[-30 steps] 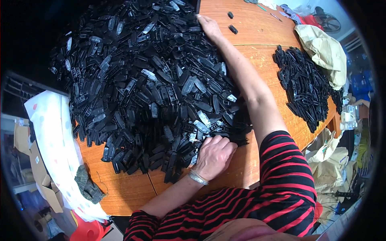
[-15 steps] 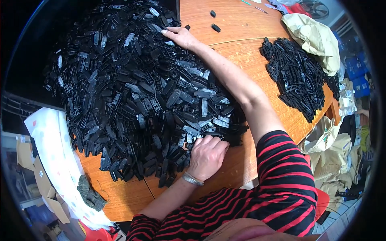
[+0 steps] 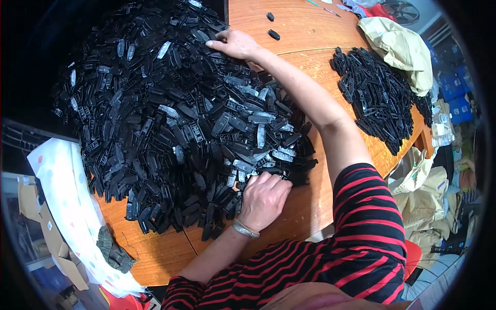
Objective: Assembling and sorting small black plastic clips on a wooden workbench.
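Note:
A large heap of small black plastic parts (image 3: pixel 170 111), some with shiny grey faces, spreads over the wooden table (image 3: pixel 305 39). At the heap's near edge is my left hand (image 3: pixel 264 200), a bracelet on its wrist. Its fingers curl down against the parts, closed, with the tips hidden; what they hold cannot be made out. My right hand (image 3: pixel 237 44) reaches across to the far right side of the heap. The thumb stretches out over the parts, apart from the bent fingers, whose tips are partly hidden.
A smaller pile of longer black parts (image 3: pixel 374 98) lies on the right, beside a tan sack (image 3: pixel 400 49). Two loose black parts (image 3: pixel 274 35) sit at the back. A dark glove-like cloth (image 3: pixel 114 250) and white spotted sheeting (image 3: pixel 64 191) are at the left edge.
My right hand has shifted slightly away and to the right, its fingers more bent. A few grey-faced parts near my left fingers lie differently. The view has moved a little.

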The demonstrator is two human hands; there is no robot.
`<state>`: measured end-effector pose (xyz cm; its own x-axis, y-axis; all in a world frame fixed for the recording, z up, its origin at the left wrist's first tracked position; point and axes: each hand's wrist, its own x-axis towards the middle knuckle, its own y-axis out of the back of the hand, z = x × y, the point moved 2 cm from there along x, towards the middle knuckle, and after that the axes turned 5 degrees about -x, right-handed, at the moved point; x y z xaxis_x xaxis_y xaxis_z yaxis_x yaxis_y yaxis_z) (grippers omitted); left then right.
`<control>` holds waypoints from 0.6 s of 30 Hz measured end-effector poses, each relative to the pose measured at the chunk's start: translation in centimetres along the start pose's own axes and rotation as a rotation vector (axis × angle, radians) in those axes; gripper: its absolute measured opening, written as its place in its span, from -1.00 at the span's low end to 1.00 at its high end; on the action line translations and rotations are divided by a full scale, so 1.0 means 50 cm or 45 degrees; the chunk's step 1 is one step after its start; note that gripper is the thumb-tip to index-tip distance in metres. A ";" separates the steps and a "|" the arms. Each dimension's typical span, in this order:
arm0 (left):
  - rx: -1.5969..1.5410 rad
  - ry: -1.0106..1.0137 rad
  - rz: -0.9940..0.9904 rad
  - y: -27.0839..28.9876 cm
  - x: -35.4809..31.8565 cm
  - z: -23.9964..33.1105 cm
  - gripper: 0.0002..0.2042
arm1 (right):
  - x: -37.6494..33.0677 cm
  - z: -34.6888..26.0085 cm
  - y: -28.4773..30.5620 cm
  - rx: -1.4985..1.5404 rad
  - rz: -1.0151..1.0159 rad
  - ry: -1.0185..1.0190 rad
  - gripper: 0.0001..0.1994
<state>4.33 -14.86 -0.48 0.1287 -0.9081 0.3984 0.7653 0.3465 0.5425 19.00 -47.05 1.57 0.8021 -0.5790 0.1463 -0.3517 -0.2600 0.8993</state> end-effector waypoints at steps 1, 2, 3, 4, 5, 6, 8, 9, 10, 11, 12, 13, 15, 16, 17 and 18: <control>0.007 0.008 0.008 0.004 -0.002 -0.001 -0.95 | -0.004 -0.002 0.019 0.004 0.050 -0.040 -0.38; 0.009 -0.001 0.005 0.004 -0.001 0.001 -0.95 | -0.014 0.011 0.040 0.000 0.104 -0.086 -0.43; 0.014 -0.008 0.001 0.004 -0.001 0.003 -0.95 | -0.007 0.044 0.050 -0.069 0.292 -0.116 -0.48; 0.000 -0.021 -0.002 -0.002 0.001 0.008 -0.95 | -0.001 0.102 0.065 -0.152 0.487 -0.162 -0.53; 0.001 -0.028 -0.004 -0.005 0.002 0.008 -0.95 | -0.001 0.151 0.076 -0.301 0.619 -0.193 -0.56; 0.005 -0.036 -0.004 -0.006 0.004 0.008 -0.95 | 0.001 0.184 0.080 -0.449 0.752 -0.220 -0.58; -0.012 -0.044 -0.006 -0.010 0.005 0.007 -0.95 | 0.006 0.228 0.050 -0.351 0.554 -0.433 -0.58; -0.022 -0.047 -0.008 -0.013 0.006 0.007 -0.95 | 0.007 0.252 0.038 -0.240 0.353 -0.639 -0.58; -0.007 -0.028 -0.002 -0.009 0.003 0.000 -0.95 | 0.008 0.219 0.010 -0.269 0.208 -0.576 -0.54; 0.024 -0.002 -0.003 -0.001 -0.002 -0.005 -0.95 | -0.002 0.166 -0.011 0.079 0.163 -0.362 -0.53; 0.040 0.013 -0.009 0.002 -0.005 -0.006 -0.94 | -0.014 0.129 -0.017 0.414 0.119 -0.158 -0.52; 0.040 0.018 -0.010 0.002 -0.006 -0.003 -0.94 | -0.014 0.125 -0.016 0.514 0.078 -0.086 -0.51; 0.035 -0.030 -0.012 -0.002 -0.002 0.002 -0.93 | 0.016 0.189 0.010 0.423 0.266 -0.254 -0.55; 0.041 -0.026 -0.011 -0.002 0.000 0.000 -0.93 | 0.035 0.221 0.026 0.355 0.354 -0.369 -0.56; 0.030 -0.029 -0.035 -0.004 0.000 0.000 -0.95 | 0.052 0.254 0.044 0.158 0.451 -0.410 -0.56; 0.031 -0.021 -0.058 -0.003 -0.001 0.000 -0.97 | 0.073 0.277 0.052 -0.026 0.541 -0.442 -0.56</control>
<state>4.20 -14.86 -0.59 0.0839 -0.9191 0.3850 0.7543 0.3110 0.5782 14.31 -60.53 -1.27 0.3841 -0.8516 0.3567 -0.5974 0.0654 0.7993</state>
